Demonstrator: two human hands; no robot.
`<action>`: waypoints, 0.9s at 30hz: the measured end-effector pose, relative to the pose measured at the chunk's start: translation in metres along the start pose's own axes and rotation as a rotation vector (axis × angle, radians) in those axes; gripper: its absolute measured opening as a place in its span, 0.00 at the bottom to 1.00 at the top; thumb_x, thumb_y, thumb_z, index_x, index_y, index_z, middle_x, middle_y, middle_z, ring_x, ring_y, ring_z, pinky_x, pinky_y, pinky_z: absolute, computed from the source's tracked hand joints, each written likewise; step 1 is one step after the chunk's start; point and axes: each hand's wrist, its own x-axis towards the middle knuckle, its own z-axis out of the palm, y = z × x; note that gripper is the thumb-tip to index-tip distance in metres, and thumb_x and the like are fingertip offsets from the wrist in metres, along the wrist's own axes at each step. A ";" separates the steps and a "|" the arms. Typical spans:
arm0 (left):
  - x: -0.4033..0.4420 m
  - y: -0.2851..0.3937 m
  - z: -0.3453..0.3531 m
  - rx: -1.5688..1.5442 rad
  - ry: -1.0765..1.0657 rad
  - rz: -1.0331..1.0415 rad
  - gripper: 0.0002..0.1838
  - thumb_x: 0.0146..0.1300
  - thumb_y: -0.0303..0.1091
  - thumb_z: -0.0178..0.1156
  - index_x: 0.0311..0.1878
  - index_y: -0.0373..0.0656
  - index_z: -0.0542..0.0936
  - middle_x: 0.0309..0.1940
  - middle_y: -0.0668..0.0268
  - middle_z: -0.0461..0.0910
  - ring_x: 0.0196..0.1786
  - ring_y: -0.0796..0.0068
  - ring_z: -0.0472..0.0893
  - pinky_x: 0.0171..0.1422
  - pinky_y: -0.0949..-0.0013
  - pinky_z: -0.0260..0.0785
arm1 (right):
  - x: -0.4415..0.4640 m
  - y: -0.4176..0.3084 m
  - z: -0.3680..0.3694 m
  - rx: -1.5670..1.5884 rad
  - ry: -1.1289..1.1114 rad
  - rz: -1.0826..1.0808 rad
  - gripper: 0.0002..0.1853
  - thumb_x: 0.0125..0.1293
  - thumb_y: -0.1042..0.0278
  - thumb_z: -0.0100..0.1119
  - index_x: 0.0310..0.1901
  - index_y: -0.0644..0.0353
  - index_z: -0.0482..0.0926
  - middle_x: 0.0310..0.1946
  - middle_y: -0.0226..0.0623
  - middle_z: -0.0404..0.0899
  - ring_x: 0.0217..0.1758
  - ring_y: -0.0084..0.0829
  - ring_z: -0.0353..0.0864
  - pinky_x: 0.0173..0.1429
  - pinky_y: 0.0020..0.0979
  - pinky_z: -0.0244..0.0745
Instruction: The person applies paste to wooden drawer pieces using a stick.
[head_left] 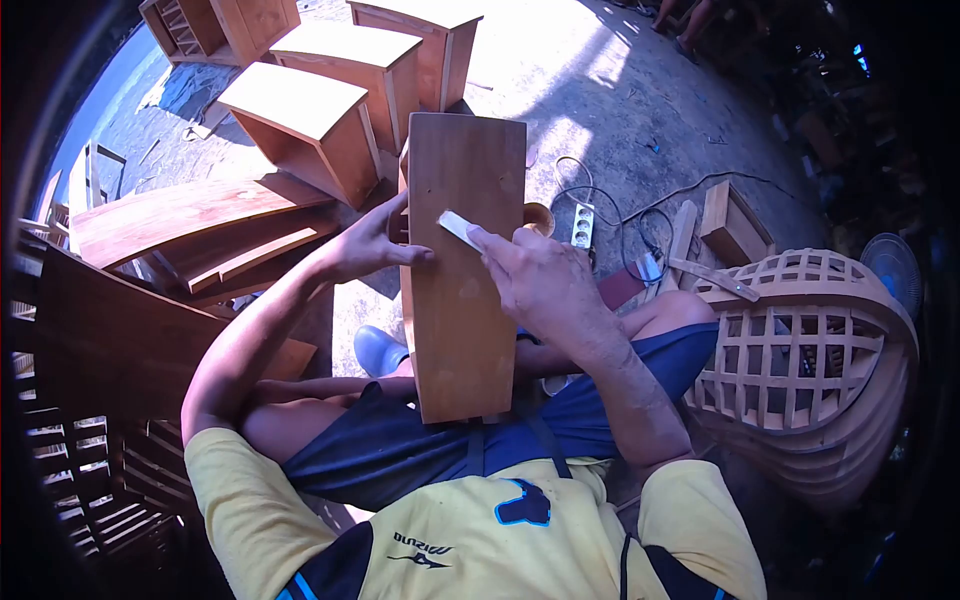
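A long brown wooden panel (465,330), seemingly the face of a box-like furniture piece, stands across my lap with its broad side up. My left hand (378,240) grips its left edge, the thumb on the face and the fingers going out of sight over the side. Closed around a pale flat strip (459,228), my right hand (535,280) holds it slanted against the upper middle of the panel. Whether the strip is a scraper blade or folded sandpaper I cannot tell. Small marks and lighter patches show on the wood.
Several wooden cabinets (295,100) stand ahead on the left, above curved wooden parts (190,225). To the right are a white power strip (582,227) with cables, a small wooden box (737,222), a latticed wooden frame (800,370) and a fan (890,272).
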 end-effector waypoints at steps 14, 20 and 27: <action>0.006 0.003 0.003 -0.001 0.000 -0.012 0.53 0.63 0.33 0.76 0.84 0.40 0.52 0.77 0.55 0.67 0.78 0.61 0.67 0.84 0.55 0.57 | -0.021 0.049 -0.003 0.166 0.228 0.194 0.17 0.76 0.64 0.60 0.62 0.53 0.84 0.32 0.46 0.82 0.36 0.48 0.87 0.41 0.47 0.80; 0.008 0.005 0.004 0.001 -0.008 -0.041 0.56 0.60 0.40 0.79 0.83 0.40 0.53 0.76 0.57 0.68 0.79 0.64 0.65 0.83 0.57 0.57 | -0.013 0.051 0.013 0.165 0.176 0.244 0.16 0.75 0.66 0.60 0.61 0.54 0.84 0.34 0.49 0.84 0.38 0.49 0.87 0.43 0.46 0.80; 0.006 0.007 -0.001 0.040 0.071 -0.057 0.56 0.61 0.35 0.78 0.85 0.42 0.52 0.78 0.56 0.67 0.79 0.63 0.66 0.84 0.55 0.57 | -0.039 0.076 0.026 0.335 0.440 0.169 0.19 0.76 0.61 0.62 0.62 0.61 0.82 0.35 0.42 0.87 0.35 0.38 0.88 0.41 0.37 0.80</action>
